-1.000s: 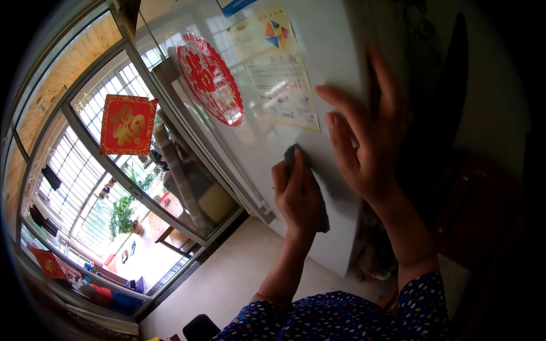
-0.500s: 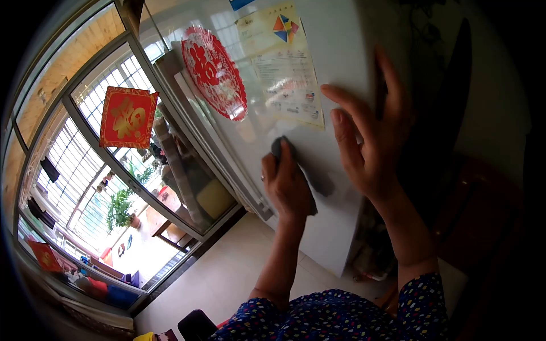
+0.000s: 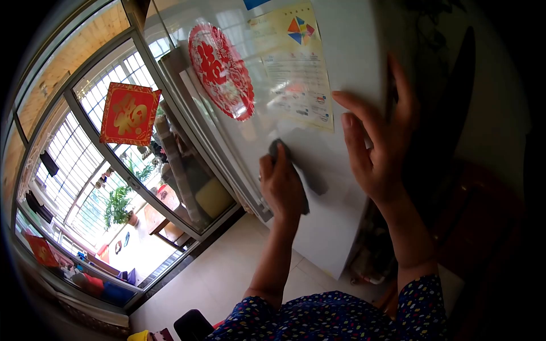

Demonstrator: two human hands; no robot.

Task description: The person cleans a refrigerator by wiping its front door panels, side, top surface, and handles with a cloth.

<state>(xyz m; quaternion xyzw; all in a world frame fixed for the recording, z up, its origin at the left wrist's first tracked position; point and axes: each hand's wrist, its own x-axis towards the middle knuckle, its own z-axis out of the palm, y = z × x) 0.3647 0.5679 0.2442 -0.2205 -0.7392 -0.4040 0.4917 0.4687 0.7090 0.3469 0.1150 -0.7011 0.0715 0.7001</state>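
A dark grey cloth (image 3: 300, 190) is held in my left hand (image 3: 280, 183), against the glossy white panel (image 3: 324, 227). The cloth shows above my fingertips and along the right side of the hand. My right hand (image 3: 378, 139) is at the panel's right edge, fingers spread, with nothing in it. Above my left hand, a round red-and-white sticker (image 3: 220, 71) and a yellowish printed sheet (image 3: 298, 68) are on the panel.
Glass sliding doors (image 3: 133, 182) with a red and gold square decoration (image 3: 129, 115) stand at the left. Beyond them are a potted plant (image 3: 118, 206) and a wooden table. A dark red object (image 3: 480, 210) is at the lower right. Pale floor tiles (image 3: 227, 267) lie below.
My left hand with the cloth has moved left across the panel, away from my right hand. My right hand keeps its spread pose near the edge. The view has shifted slightly.
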